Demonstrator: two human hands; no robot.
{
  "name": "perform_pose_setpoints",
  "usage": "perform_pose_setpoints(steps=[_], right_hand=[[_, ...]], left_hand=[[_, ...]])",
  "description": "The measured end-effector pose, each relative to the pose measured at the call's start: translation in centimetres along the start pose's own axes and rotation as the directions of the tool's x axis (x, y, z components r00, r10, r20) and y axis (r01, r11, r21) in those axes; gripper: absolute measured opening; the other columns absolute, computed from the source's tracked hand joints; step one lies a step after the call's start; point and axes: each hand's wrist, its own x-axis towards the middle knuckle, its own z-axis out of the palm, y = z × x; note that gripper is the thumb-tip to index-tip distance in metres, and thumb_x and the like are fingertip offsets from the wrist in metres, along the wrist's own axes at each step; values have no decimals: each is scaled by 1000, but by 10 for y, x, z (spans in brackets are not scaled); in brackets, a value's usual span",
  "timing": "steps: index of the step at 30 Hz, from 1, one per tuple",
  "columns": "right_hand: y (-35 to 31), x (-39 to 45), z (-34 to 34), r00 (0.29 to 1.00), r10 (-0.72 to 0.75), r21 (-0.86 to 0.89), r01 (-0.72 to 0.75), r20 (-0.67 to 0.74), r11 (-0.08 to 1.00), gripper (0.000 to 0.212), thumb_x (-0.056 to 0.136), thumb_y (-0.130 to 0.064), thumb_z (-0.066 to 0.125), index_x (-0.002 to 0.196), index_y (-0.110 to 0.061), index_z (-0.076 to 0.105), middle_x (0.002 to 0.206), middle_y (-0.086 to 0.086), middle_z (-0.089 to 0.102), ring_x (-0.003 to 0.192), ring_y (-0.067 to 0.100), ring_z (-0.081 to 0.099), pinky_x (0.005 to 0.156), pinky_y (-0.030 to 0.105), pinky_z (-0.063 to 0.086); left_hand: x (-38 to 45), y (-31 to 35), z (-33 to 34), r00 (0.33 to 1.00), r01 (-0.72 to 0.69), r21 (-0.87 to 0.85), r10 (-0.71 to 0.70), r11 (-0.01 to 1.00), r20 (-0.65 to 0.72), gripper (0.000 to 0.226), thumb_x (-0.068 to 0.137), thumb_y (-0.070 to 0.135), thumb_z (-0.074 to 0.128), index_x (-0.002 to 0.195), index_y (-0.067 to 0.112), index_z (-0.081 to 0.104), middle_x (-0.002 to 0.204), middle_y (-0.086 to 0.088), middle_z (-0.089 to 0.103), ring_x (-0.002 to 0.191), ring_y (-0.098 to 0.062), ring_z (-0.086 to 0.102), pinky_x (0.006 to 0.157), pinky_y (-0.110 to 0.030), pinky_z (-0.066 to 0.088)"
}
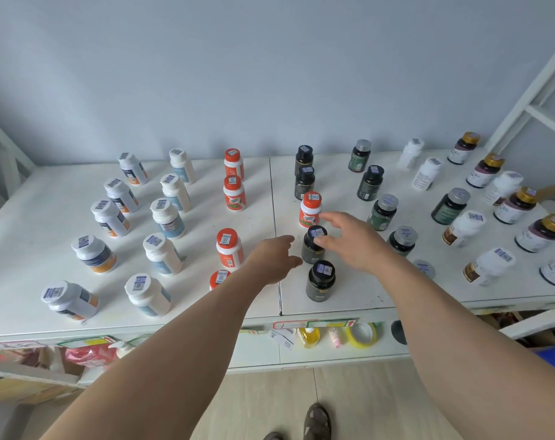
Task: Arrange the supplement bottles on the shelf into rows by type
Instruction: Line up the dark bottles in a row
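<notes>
Neither grip is closed on anything: the right hand point(349, 239) is spread wide over the black bottle point(314, 246), and the left hand point(276, 258) is held loosely open just beside it. An orange-capped bottle point(310, 209) is stranded in the black row on the shelf point(263, 223); it probably needs lifting out next

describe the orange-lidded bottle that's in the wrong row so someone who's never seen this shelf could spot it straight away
Find the dark seam that splits the white shelf top, then the row of black bottles just right of it. Third from the back stands the misplaced bottle, at the right hand fingertips. It alone there has an orange lid and white body.
</notes>
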Motion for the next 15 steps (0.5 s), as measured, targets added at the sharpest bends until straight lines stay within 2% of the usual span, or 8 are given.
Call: perform_pose_setpoints(steps=[3, 6, 10, 13, 15], right_hand=[[4, 17, 6, 994, -10, -5, 11, 112, 1000, 61, 87, -30, 68, 142, -28, 42, 143, -2, 49, 127, 17, 47, 94, 23, 33], [11, 27, 11, 986, -2, 1, 1, 167, 1000, 59, 87, -29, 68, 141, -29, 45, 136, 1, 55, 117, 20, 53, 93, 27, 40], [14, 40, 4, 990, -46, 10, 45, 136, 999, 43, 88, -31, 66, 130, -28, 54, 119, 2, 63, 103, 21, 58, 87, 30, 45], [11, 45, 0, 989, -78, 29, 75, 123, 997, 39, 88, -34, 65, 126, -28, 57, 111, 0, 64, 95, 18, 57, 78, 26, 41], [5, 46, -5, 991, -75, 52, 70, 107, 996, 38, 88, -36, 65, 125, -29, 58, 104, -3, 62, 92, 17, 57, 71, 23, 40]], left_hand=[[9, 0, -2, 1000, 15, 19, -15, 1000, 9, 63, 93, 38, 60, 148, 21, 35, 146, 1, 49, 128, -23, 51, 103, -33, 41], [15, 3, -4, 998, 27, 28, -29, 999, 57, 64, 92, 39, 62, 148, 23, 36, 146, 3, 49, 126, -21, 52, 102, -31, 41], [25, 8, -9, 995, 14, -59, -8, 998, 100, 66, 88, 37, 67, 147, 24, 39, 143, 5, 52, 126, -18, 52, 99, -27, 38], [29, 8, -9, 990, -12, -136, 31, 991, 138, 51, 87, 33, 70, 135, 25, 54, 131, 5, 61, 120, -16, 55, 93, -23, 36], [31, 9, -14, 987, 5, -211, 29, 978, 158, 43, 86, 32, 71, 127, 24, 60, 123, 3, 65, 113, -17, 57, 93, -26, 39]])
